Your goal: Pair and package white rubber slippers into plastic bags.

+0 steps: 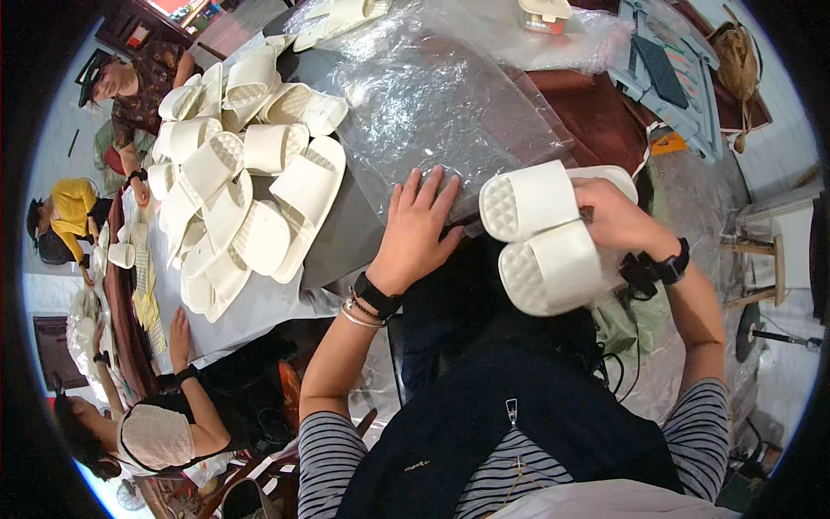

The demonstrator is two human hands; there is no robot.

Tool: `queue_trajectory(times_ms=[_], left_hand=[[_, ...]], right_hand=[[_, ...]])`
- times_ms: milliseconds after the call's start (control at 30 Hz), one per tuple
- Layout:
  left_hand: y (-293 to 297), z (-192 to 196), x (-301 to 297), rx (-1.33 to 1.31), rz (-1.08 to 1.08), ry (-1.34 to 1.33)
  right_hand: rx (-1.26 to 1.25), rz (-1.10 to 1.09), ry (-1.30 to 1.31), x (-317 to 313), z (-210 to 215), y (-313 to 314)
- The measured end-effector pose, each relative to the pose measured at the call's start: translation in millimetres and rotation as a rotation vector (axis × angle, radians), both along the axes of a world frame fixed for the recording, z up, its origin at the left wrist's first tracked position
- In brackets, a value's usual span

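A pair of cream-white slide slippers (533, 201) is gripped in my right hand (618, 212), side by side with their toe ends toward the left. My fingers close round them near the straps, and part of the soles is hidden behind the hand. My left hand (421, 227) lies flat with fingers spread at the near edge of a clear plastic bag (441, 108) on the table. To its left is a heap of similar cream-white slippers (212, 169), overlapping at many angles.
A tub with a pale lid (545, 10) stands at the back among clear plastic. Beyond the table's right side is a grey-blue plastic frame (666, 78); a wooden stool (756, 251) stands farther right. Several co-workers sit along the left, one person's hand (180, 342) near the table edge.
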State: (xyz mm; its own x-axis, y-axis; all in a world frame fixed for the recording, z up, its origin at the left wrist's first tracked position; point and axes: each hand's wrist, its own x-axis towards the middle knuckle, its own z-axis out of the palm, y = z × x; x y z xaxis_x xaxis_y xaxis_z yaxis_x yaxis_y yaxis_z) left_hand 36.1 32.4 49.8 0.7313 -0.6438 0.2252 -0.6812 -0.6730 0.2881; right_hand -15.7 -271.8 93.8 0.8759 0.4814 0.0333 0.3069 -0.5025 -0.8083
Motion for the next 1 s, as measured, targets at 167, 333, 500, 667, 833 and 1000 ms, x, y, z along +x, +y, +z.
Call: queue_trajectory(times_ms=[167, 333, 500, 667, 833, 1000], left_hand=[[10.2, -7.6, 18.4, -0.062, 0.027, 0.026], [13.0, -7.2, 36.0, -0.126, 0.015, 0.082], [15.5, -10.4, 41.5, -0.223, 0.029, 0.071], [23.2, -12.4, 42.9, -0.511, 0.105, 0.337], [26.7, -10.5, 42.6, -0.452, -0.026, 0.204], [18.8, -11.2, 36.8, -0.397, -0.037, 0.165]], right_hand=[[-0.011, -0.154, -0.084, 16.7, 2.3, -4.8], [-0.023, -0.310, -0.176, 46.4, -13.7, -27.9], [-0.044, -0.309, 0.025, 69.9, -35.4, -54.2], [-0.002, -0.388, 0.040, 71.5, -36.5, -62.5], [-0.080, -0.381, -0.001, 72.1, -33.5, -64.7], [0.080, -0.436, 0.166, 70.2, -16.8, -64.9]])
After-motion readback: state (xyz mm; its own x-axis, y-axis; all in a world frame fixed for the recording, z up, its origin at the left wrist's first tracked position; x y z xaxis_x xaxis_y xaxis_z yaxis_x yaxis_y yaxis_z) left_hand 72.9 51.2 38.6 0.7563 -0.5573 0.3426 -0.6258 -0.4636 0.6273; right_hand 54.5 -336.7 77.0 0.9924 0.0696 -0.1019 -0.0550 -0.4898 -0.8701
